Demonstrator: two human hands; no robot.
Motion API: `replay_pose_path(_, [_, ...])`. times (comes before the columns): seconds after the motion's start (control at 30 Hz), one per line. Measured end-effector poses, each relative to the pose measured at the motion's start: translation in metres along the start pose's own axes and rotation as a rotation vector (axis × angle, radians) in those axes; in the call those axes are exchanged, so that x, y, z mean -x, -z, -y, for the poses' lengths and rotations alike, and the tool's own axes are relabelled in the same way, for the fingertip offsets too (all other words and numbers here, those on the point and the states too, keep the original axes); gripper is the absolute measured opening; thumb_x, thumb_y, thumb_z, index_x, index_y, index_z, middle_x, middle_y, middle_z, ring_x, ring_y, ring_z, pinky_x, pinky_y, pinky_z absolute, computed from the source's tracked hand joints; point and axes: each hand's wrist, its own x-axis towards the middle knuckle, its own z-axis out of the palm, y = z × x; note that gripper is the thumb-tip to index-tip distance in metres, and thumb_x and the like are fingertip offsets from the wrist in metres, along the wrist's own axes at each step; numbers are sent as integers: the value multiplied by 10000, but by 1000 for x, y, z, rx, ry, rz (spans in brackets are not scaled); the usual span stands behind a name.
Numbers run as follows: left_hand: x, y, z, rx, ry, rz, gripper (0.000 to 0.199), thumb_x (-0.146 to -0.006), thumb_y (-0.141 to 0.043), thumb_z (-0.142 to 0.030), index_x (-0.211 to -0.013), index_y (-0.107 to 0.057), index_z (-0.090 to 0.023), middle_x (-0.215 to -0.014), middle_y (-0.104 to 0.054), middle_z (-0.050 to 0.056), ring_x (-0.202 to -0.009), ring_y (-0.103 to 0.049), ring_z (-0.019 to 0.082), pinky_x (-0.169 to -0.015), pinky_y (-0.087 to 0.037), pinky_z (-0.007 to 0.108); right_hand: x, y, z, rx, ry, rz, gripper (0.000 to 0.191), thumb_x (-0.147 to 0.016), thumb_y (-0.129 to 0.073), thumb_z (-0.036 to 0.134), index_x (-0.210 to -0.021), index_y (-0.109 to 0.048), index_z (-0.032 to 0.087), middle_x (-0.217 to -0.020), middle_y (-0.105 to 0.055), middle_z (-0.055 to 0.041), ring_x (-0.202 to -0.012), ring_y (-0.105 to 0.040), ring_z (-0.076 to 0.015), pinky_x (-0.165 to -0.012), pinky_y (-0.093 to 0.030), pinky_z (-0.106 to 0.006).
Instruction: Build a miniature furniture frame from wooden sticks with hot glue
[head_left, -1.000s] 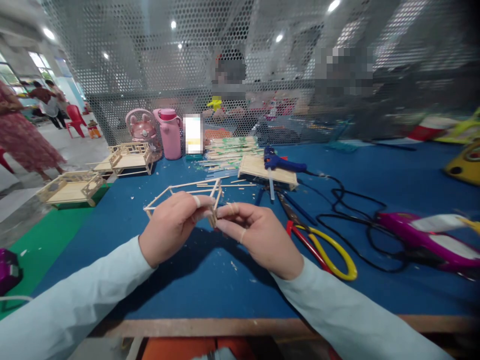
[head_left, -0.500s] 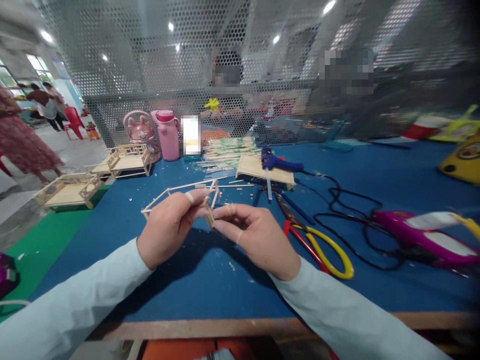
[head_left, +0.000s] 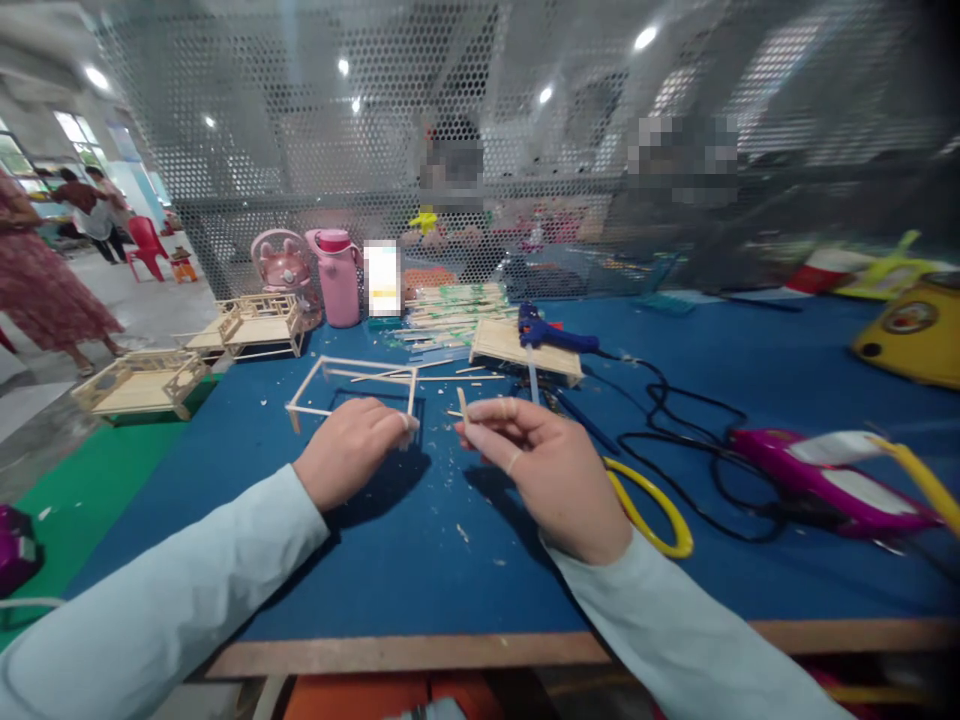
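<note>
A rectangular frame of thin wooden sticks with short legs stands on the blue tabletop. My left hand is closed on its near right corner, and the fingers hide part of the near side. To the right, apart from the frame, my right hand pinches a short wooden stick between thumb and fingers. The stick points upward; its lower end is hidden by the fingertips. Behind my right hand a blue glue gun rests on a small wooden stick platform.
Loose sticks lie in a pile at the back. Finished-looking miniature stick beds stand at the left. Yellow-handled pliers, black cables and a purple device are on the right. A pink bottle stands near the mesh screen.
My hands have moved apart. The frame, held up tilted between them before, now stands on the table. The right hand has drawn away to the right with the short stick.
</note>
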Motion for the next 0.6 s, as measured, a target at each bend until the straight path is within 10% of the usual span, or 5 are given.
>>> replay_pose_path(0.13, [2, -4, -3, -15, 40, 74, 181, -866, -504, -254, -892, -635, -131, -851, -673, 108, -790, -596, 214, -706, -472, 350, 25, 7, 3, 67, -82, -27, 195, -649, -728, 336, -764, -669, 190, -727, -719, -39, -691, -678, -185, -707, -551, -322])
replay_pose_path(0.27, [0, 7, -38, 237, 115, -158, 238, -814, -558, -309, -967, -634, -144, -876, -626, 109, -817, -571, 219, -733, -472, 367, 50, 11, 4, 95, -95, -119, 287, -665, -710, 366, -882, -633, 194, -727, -729, -45, -707, -692, -200, -700, -560, -315])
replay_pose_path(0.4, [-3, 8, -86, 902, 680, -142, 299, -877, -480, -294, -1107, -587, -135, -790, -596, 42, -652, -554, 128, -593, -469, 246, 66, -2, 3, 177, -43, -91, 387, -730, -643, 346, -1075, -561, 190, -707, -727, -21, -685, -688, -180, -692, -555, -294])
replay_pose_path(0.6, [-5, -9, -93, 1256, 893, 50, 293, -863, -480, -347, -781, -661, -131, -782, -645, 48, -680, -571, 124, -641, -452, 252, 60, 21, -5, 599, 88, 59, 431, -784, -563, 368, -1184, -545, 207, -829, -720, -41, -747, -678, -196, -720, -534, -315])
